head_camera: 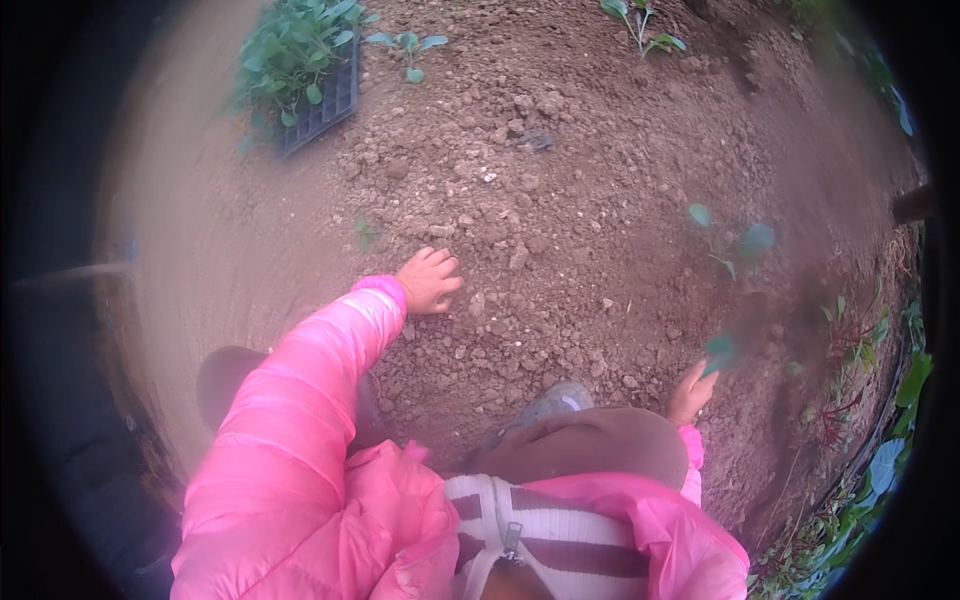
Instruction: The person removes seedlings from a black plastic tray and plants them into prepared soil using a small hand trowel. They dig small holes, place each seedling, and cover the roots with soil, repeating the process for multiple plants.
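My left hand, below a pink puffy sleeve, rests palm down on the crumbly brown soil, its fingers slightly bent; whether anything lies under them is hidden. At the right, my right hand is beside my knee, its fingertips at a blurred green seedling leaf. Whether they grip it or only touch it, I cannot tell. Just above that, a leafy seedling stands in the soil. At the upper left sits a black plastic plug tray with many green seedlings and several bare cells.
A small seedling is right of the tray, and another grows at the top. Small red-stemmed plants and broad leaves line the right edge. A dark sheet borders the soil at left. My shoe and bent knees are close below.
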Available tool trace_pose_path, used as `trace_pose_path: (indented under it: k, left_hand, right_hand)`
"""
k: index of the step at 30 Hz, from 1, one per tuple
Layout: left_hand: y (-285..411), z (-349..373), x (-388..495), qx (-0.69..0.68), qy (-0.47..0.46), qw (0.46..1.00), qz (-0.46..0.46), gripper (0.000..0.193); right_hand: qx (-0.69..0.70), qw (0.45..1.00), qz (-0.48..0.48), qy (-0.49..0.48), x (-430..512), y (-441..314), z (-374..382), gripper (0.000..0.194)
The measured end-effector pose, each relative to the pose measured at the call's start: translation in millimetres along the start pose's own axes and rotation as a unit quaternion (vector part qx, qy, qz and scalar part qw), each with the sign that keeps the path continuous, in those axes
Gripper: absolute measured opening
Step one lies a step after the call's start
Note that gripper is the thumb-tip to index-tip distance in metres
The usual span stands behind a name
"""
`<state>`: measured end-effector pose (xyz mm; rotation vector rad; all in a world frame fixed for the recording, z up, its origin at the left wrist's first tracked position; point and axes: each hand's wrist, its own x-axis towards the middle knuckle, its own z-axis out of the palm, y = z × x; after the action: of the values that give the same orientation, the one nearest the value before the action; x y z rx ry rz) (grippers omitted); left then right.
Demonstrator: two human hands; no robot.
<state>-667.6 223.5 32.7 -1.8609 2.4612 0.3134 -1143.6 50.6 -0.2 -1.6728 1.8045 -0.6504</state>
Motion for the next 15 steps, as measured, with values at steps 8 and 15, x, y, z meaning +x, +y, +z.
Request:
trace_pose_path:
  k: [8,15]
  left_hand:
    - [-97,-22,-48,-0.037,-0.139,0.990,0.000,0.056]
    - [-168,-40,-121,-0.146,-0.302,0.928,-0.160,0.054]
  right_hand:
    - [-0.179,0.883,-0.262,-0.347,16,-184,95,0.024]
    - [-0.264,0.882,-0.240,-0.309,-18,-253,196,0.026]
